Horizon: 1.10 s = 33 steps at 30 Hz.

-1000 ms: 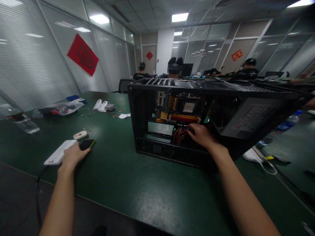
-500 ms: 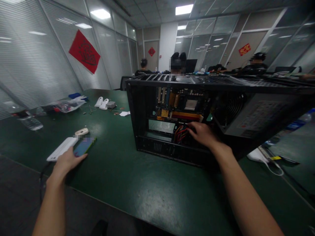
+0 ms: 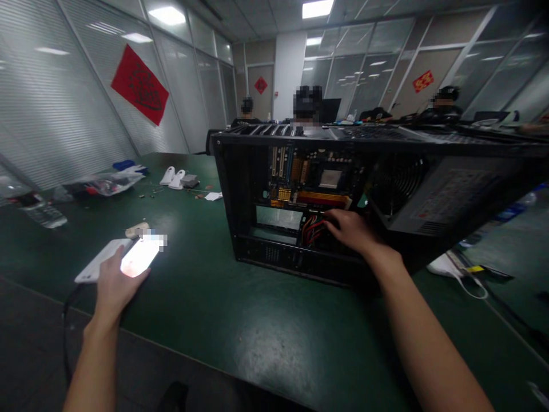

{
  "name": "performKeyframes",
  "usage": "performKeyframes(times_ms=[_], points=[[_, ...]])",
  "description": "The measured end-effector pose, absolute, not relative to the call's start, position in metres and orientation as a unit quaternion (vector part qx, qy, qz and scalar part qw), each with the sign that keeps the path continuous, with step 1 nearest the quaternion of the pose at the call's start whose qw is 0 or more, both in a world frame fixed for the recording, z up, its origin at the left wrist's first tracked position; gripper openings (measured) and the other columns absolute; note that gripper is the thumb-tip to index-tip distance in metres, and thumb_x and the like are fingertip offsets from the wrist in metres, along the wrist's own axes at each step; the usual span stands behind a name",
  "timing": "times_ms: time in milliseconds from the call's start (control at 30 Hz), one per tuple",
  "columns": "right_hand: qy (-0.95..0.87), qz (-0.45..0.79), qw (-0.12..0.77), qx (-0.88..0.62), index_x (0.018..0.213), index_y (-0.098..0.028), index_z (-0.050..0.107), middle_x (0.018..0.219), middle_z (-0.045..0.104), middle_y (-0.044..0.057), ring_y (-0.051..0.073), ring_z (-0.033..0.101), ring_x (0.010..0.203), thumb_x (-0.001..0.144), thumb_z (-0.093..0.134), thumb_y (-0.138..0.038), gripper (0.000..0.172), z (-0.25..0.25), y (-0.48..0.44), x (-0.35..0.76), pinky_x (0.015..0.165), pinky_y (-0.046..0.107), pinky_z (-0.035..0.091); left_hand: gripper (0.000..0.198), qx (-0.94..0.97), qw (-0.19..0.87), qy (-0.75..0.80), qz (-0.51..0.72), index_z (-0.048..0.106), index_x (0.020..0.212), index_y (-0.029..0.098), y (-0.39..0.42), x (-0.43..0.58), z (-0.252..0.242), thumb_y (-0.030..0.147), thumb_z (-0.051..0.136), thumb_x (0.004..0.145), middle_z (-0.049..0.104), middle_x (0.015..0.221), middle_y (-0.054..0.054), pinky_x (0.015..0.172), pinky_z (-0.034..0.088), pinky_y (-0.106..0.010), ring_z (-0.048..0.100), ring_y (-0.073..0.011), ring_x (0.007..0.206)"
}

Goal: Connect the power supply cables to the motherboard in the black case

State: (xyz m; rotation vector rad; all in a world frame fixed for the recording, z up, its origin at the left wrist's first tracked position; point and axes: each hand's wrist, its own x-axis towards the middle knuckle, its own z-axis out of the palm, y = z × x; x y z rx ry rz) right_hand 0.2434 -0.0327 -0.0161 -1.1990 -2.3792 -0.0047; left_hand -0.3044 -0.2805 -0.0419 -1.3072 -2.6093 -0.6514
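A black computer case (image 3: pixel 295 260) stands open-sided on the green table (image 3: pixel 193 297), showing a motherboard (image 3: pixel 309 174) and a power supply (image 3: pixel 446 197). My right hand (image 3: pixel 349 229) reaches into its lower part, fingertips bent at the red and black cables (image 3: pixel 314 229); what they pinch is hidden. At the left, my left hand (image 3: pixel 118 280) is wrapped round the lower end of a phone (image 3: pixel 139 257) whose screen glows bright white. A white flat device (image 3: pixel 100 263) lies beside that hand, and a small beige object (image 3: pixel 136 230) lies just behind the phone.
A plastic bottle (image 3: pixel 40 212) and a plastic bag of items (image 3: pixel 107 183) lie at the far left. White parts (image 3: pixel 174 178) sit farther back. Right of the case are a white device (image 3: pixel 446 266) and cables. Several people sit in the background.
The phone's screen has turned from dim blue to bright white. The view has shifted slightly. My right hand stays at the cables inside the case.
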Motion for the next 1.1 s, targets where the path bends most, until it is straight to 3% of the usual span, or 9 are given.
performKeyframes(times_ms=[200, 300, 400, 467, 533, 633, 733, 933, 1100], points=[[-0.866, -0.011, 0.240, -0.439, 0.112, -0.016, 0.067, 0.113, 0.073, 0.012, 0.025, 0.069, 0.101, 0.094, 0.054, -0.026, 0.024, -0.022, -0.029, 0.246, 0.087, 0.034, 0.053, 0.081, -0.471, 0.125, -0.836, -0.250, 0.040, 0.150, 0.008, -0.283, -0.302, -0.049, 0.041, 0.061, 0.079, 0.047, 0.147, -0.020, 0.115, 0.035, -0.046, 0.042, -0.0371, 0.136], [-0.866, -0.011, 0.241, -0.438, 0.111, -0.016, 0.067, 0.112, 0.073, 0.012, 0.025, 0.069, 0.100, 0.094, 0.053, -0.026, 0.024, -0.023, -0.028, 0.246, 0.087, 0.036, 0.053, 0.083, -0.454, 0.094, -0.837, -0.290, 0.041, 0.149, 0.006, -0.284, -0.306, -0.048, 0.038, 0.066, 0.076, 0.046, 0.149, -0.021, 0.118, 0.032, -0.046, 0.042, -0.0369, 0.138], [-0.867, -0.010, 0.238, -0.438, 0.111, -0.017, 0.067, 0.112, 0.073, 0.012, 0.025, 0.069, 0.100, 0.094, 0.053, -0.027, 0.024, -0.022, -0.028, 0.246, 0.087, 0.035, 0.053, 0.090, -0.393, 0.021, -0.842, -0.370, 0.035, 0.152, 0.011, -0.285, -0.309, -0.050, 0.041, 0.071, 0.076, 0.049, 0.149, -0.020, 0.113, 0.038, -0.045, 0.046, -0.0356, 0.137], [-0.867, -0.011, 0.234, -0.440, 0.111, -0.017, 0.067, 0.112, 0.073, 0.012, 0.025, 0.069, 0.101, 0.093, 0.053, -0.026, 0.024, -0.022, -0.028, 0.245, 0.086, 0.035, 0.053, 0.087, -0.354, -0.021, -0.825, -0.440, 0.034, 0.153, 0.015, -0.285, -0.311, -0.053, 0.039, 0.071, 0.078, 0.051, 0.148, -0.017, 0.103, 0.047, -0.039, 0.051, -0.0322, 0.132], [-0.866, -0.013, 0.232, -0.442, 0.111, -0.016, 0.067, 0.111, 0.073, 0.012, 0.026, 0.069, 0.101, 0.093, 0.053, -0.026, 0.025, -0.021, -0.029, 0.245, 0.085, 0.035, 0.053, 0.083, -0.317, -0.060, -0.801, -0.505, 0.036, 0.152, 0.017, -0.284, -0.313, -0.056, 0.032, 0.070, 0.078, 0.052, 0.148, -0.015, 0.083, 0.053, -0.027, 0.060, -0.0260, 0.118], [-0.865, -0.013, 0.232, -0.445, 0.110, -0.016, 0.067, 0.110, 0.073, 0.013, 0.026, 0.070, 0.099, 0.093, 0.053, -0.027, 0.025, -0.020, -0.030, 0.244, 0.084, 0.036, 0.054, 0.078, -0.261, -0.118, -0.767, -0.574, 0.038, 0.151, 0.019, -0.281, -0.312, -0.055, 0.021, 0.067, 0.079, 0.051, 0.150, -0.012, 0.052, 0.041, -0.014, 0.064, -0.0135, 0.086], [-0.864, -0.007, 0.233, -0.446, 0.110, -0.016, 0.068, 0.110, 0.074, 0.013, 0.026, 0.070, 0.099, 0.093, 0.053, -0.026, 0.025, -0.019, -0.031, 0.244, 0.083, 0.036, 0.054, 0.071, -0.216, -0.142, -0.750, -0.610, 0.041, 0.150, 0.015, -0.278, -0.309, -0.051, 0.016, 0.061, 0.082, 0.051, 0.149, -0.015, 0.046, 0.036, -0.013, 0.063, -0.0113, 0.082], [-0.865, -0.006, 0.233, -0.445, 0.110, -0.017, 0.067, 0.111, 0.073, 0.012, 0.026, 0.070, 0.099, 0.093, 0.052, -0.027, 0.025, -0.019, -0.031, 0.243, 0.083, 0.036, 0.054, 0.065, -0.126, -0.166, -0.746, -0.632, 0.051, 0.143, 0.008, -0.270, -0.309, -0.042, 0.007, 0.065, 0.080, 0.070, 0.113, -0.012, 0.059, 0.049, -0.013, 0.065, -0.0102, 0.078], [-0.865, -0.008, 0.235, -0.443, 0.110, -0.016, 0.067, 0.111, 0.073, 0.013, 0.026, 0.070, 0.100, 0.094, 0.051, -0.027, 0.026, -0.020, -0.031, 0.243, 0.085, 0.036, 0.054, 0.057, -0.098, -0.194, -0.748, -0.627, 0.052, 0.141, 0.003, -0.270, -0.310, -0.035, 0.009, 0.060, 0.085, 0.070, 0.090, -0.007, 0.055, 0.049, -0.012, 0.062, -0.0092, 0.068]])
